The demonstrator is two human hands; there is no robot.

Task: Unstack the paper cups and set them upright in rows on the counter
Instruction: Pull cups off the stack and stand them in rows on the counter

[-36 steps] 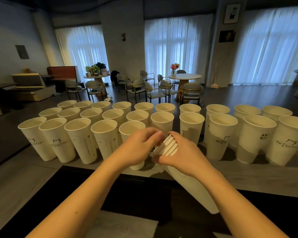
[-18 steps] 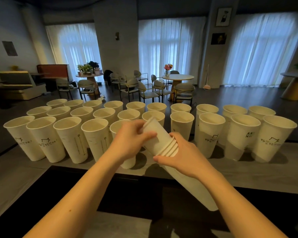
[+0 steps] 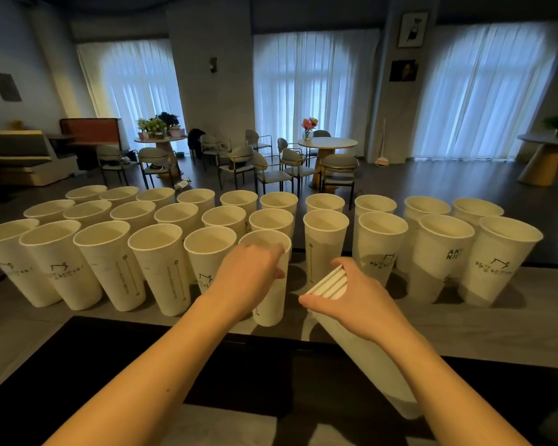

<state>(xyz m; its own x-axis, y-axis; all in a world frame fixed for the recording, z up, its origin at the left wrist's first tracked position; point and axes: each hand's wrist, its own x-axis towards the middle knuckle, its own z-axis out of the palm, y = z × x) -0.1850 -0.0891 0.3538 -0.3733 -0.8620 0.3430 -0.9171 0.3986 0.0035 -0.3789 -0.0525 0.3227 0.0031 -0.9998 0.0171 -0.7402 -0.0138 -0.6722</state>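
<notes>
Several white paper cups stand upright in three rows on the grey counter. My left hand grips a single cup near its rim, upright at the right end of the front row's left group, its base on or just above the counter. My right hand holds a tilted stack of nested cups near its rims, mouths pointing up and away from me. The stack's lower end hangs over the dark ledge below the counter.
A gap in the front row lies between the held cup and the cups on the right. A dark ledge runs along the counter's near edge. Beyond the counter is a room with round tables and chairs.
My left hand pulled one cup off the stack, turned it upright and brought it down to the front row. My right hand lowered the stack slightly to the right.
</notes>
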